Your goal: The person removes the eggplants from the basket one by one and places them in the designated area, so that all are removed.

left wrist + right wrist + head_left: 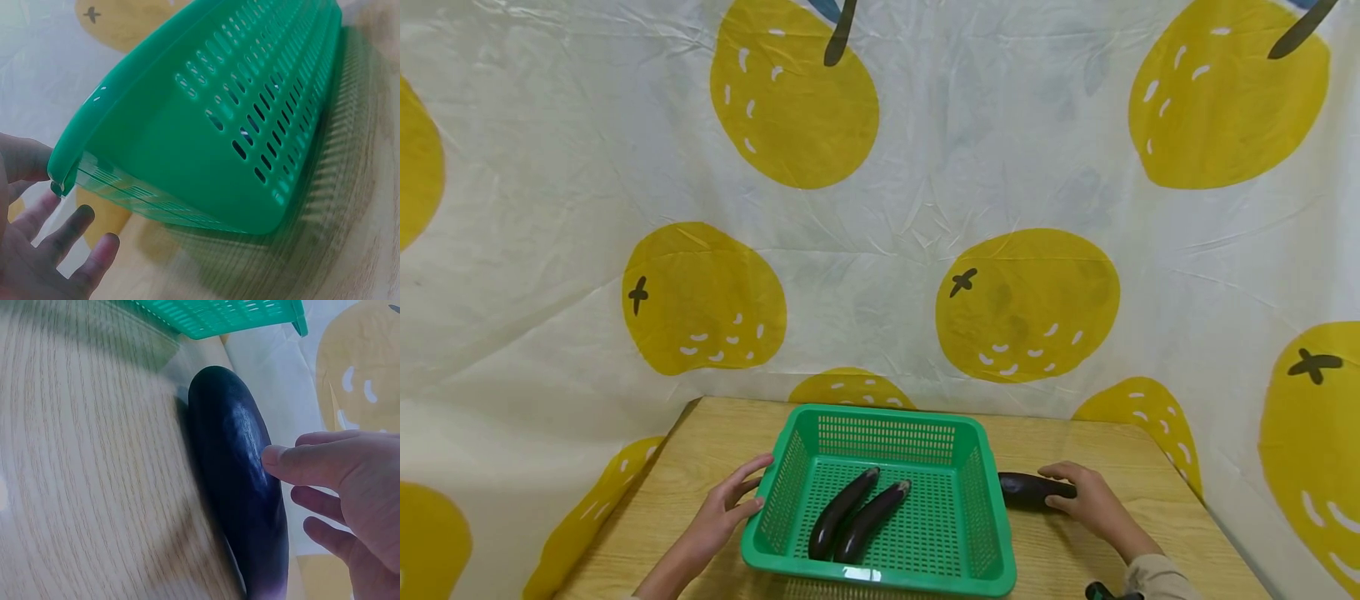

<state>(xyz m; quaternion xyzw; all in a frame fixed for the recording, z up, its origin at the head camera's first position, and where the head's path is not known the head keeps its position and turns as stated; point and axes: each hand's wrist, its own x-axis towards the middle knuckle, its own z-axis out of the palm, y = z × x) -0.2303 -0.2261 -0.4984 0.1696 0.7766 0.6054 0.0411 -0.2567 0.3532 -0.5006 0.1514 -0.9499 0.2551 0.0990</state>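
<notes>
A green plastic basket (880, 569) with slotted walls stands on the wooden table. Inside it two dark purple eggplants lie side by side: one on the left (842, 510), another on the right (874, 521). My left hand (718, 512) is at the basket's left rim, touching it with thumb and forefinger; the other fingers (100, 259) are spread below the rim. To the basket's right, a third eggplant (234, 469) lies on the tabletop. My right hand (1090, 498) straddles its outer end, fingers loosely extended, the thumb (294, 459) against its skin.
The wooden table (1150, 508) reaches back to a white sheet (895, 208) printed with yellow fruit, which also hangs along both sides. A small dark green and black object (1101, 592) shows at the bottom edge, by the right sleeve (1157, 575).
</notes>
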